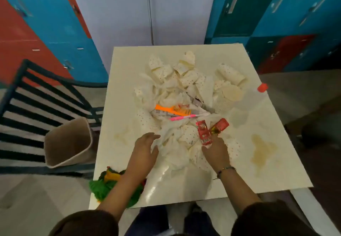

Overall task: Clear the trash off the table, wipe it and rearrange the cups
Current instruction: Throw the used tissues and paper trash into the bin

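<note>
Two hands work the trash-clearing step: the left hand [145, 147] spread and empty over the napkins [175, 143], the right hand [215, 151] pinching a red sachet [203, 134]. Cups [228, 75] lie toppled mid-surface [203, 186]. Next, probably, carry litter left to the bin [68, 143].

Crumpled cups [184, 80] and sachets [210, 130] heap at mid-frame on the bench [276, 171], a bin [68, 141] at its left, a cloth [103, 186] on its lower-left corner
</note>
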Tool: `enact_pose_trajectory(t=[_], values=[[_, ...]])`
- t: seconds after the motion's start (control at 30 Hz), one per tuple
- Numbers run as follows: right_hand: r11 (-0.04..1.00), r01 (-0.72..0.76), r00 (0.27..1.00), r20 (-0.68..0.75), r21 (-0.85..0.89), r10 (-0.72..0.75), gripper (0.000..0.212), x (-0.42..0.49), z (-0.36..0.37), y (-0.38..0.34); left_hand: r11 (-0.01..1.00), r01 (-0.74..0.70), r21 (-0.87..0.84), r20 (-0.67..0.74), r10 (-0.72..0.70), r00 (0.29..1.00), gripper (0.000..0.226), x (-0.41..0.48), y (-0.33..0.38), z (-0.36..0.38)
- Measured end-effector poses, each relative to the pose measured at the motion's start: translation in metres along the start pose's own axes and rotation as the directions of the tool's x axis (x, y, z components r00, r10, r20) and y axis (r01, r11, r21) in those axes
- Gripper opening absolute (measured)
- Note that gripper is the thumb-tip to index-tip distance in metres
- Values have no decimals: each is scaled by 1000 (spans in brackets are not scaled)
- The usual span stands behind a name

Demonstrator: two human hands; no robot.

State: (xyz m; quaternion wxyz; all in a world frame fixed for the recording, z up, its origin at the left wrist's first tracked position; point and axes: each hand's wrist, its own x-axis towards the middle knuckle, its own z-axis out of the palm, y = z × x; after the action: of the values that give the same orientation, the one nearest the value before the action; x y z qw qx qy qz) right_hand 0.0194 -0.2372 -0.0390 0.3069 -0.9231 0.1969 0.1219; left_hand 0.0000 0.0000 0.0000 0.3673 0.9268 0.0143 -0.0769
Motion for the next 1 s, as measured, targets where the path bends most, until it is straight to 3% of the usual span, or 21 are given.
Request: enact_pose_trajectory(t=[0.07,0.2,0.3,0.43,0.67,0.87,1.0], values=[[998,-68,997,-25,4,68,45,-2,6,1,991,-122,56,38,120,992,36,13,7,8],[970,-196,979,-22,147,201,59,-13,18,12,948,-311,63,256,286,923,38,46,33,39],[938,-226,971,-9,263,237,67,-16,22,12,931,-344,121,371,279,886,43,68,44,58],[881,-291,952,25,373,304,60,-16,17,16,890,-344,299,477,172,862,52,91,50,85],[779,-339,938,128,527,322,47,-10,-31,37,830,-284,480,426,63,903,65,109,49,116],[572,-340,901,84,746,426,36,9,-67,69,828,-156,538,333,-39,942,87,107,58,131],[593,-363,867,26,719,498,35,28,-65,83,818,-134,559,274,-30,961,96,103,66,132]])
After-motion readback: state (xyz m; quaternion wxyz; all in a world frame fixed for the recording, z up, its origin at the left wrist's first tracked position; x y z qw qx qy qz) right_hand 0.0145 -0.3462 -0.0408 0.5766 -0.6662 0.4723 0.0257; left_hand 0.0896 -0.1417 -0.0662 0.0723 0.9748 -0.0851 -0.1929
